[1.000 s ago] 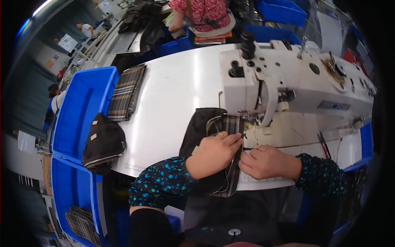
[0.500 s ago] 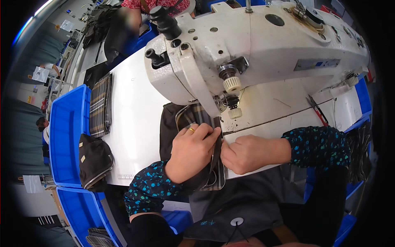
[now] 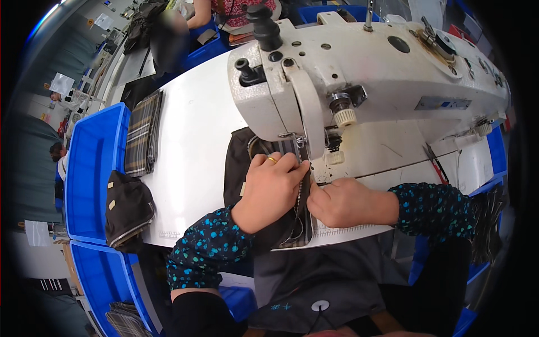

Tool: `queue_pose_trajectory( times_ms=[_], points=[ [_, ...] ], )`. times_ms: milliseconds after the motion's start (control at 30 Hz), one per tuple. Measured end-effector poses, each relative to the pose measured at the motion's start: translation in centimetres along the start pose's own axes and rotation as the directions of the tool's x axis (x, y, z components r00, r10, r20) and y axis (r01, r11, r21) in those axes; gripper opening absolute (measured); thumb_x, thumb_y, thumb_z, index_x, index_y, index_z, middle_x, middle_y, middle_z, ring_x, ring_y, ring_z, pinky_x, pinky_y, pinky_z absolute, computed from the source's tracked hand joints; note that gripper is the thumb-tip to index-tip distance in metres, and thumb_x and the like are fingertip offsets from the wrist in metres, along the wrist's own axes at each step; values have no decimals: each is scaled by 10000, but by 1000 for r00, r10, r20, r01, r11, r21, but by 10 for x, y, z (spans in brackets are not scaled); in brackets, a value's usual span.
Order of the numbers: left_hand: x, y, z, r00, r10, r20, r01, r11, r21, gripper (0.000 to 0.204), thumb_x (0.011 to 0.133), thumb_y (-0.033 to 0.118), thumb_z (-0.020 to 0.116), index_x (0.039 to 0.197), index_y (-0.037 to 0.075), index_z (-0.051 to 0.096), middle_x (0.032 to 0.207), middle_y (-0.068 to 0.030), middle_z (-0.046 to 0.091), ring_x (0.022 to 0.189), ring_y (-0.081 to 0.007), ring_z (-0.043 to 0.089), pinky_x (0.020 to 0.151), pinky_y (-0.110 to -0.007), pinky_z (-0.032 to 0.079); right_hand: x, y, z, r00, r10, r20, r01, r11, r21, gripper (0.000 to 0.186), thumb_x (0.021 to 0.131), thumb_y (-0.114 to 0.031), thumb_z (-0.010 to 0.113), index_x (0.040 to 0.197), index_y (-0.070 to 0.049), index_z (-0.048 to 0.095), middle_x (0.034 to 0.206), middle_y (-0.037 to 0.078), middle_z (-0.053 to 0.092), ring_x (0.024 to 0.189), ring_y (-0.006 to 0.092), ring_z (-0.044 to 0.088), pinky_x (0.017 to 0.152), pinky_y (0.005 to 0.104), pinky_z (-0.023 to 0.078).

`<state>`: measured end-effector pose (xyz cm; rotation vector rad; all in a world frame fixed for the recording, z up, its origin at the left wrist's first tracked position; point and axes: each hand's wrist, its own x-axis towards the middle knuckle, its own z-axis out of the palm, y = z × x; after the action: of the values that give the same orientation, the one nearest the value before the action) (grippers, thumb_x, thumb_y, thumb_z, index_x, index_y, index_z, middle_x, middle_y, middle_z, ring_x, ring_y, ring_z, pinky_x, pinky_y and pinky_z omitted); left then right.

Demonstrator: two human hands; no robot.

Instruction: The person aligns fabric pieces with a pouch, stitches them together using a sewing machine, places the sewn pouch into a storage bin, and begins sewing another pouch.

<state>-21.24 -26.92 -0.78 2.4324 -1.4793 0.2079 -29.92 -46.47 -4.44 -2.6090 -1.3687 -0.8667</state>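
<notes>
Left hand [image 3: 270, 191]: fingers half-bent, laid over dark cloth [image 3: 238, 160]; any pinch hidden. Dark cloth: beneath that hand, the nearer; long axis running away from the body. Metal zip [image 3: 300, 201]: lengthwise, cloth's right side. Right hand [image 3: 351, 203]: curled nearly closed at cloth's right edge; grip unclear. Sewing machine [image 3: 370, 73]: white, head at cloth's far end.

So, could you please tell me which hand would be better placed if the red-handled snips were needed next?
Probably the right hand: it is nearer the snips, which lie on its side, while the left hand rests on the dark fabric, farther away.
</notes>
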Motion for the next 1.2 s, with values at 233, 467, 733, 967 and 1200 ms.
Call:
queue_pose_trajectory(
  times_ms=[233,467,733,967,1200],
  points=[
    [3,-9,8,998,34,-50,-32,999,38,359,782,169,733,1139,139,765,850,3,662,840,-203,651,811,-384,434,4,4,-9,997,46,61,-47,999,19,241,793,-154,613,926,34,682,967,255,707,553,162,630,487,286,491],
    [-7,-8,9,995,89,-48,-83,990,112,358,841,204,689,1177,91,733,818,12,636,802,-174,638,848,-354,449,7,1,-19,986,108,130,-113,993,31,249,760,-157,648,961,-21,704,1005,188,717,631,145,632,534,266,473],
    [-23,9,-5,992,115,-47,-112,991,67,322,838,190,671,1131,81,747,830,8,609,829,-169,624,945,-408,436,1,-1,-17,988,56,143,-59,998,13,238,762,-149,643,930,5,711,991,216,724,577,134,608,511,256,459],
    [-27,13,-1,990,128,-55,-125,991,53,281,833,188,669,1081,92,760,858,-7,592,862,-203,616,982,-452,434,0,-14,-22,992,-11,124,16,999,-41,256,747,-164,636,909,15,722,945,261,740,491,107,556,464,244,419],
    [-25,11,2,990,130,-48,-129,991,23,272,827,197,672,1062,95,763,863,-12,584,884,-212,606,1015,-472,427,2,-15,-25,989,-27,144,40,996,-84,250,753,-162,627,905,10,726,927,255,747,492,103,557,473,233,412]
  ],
)
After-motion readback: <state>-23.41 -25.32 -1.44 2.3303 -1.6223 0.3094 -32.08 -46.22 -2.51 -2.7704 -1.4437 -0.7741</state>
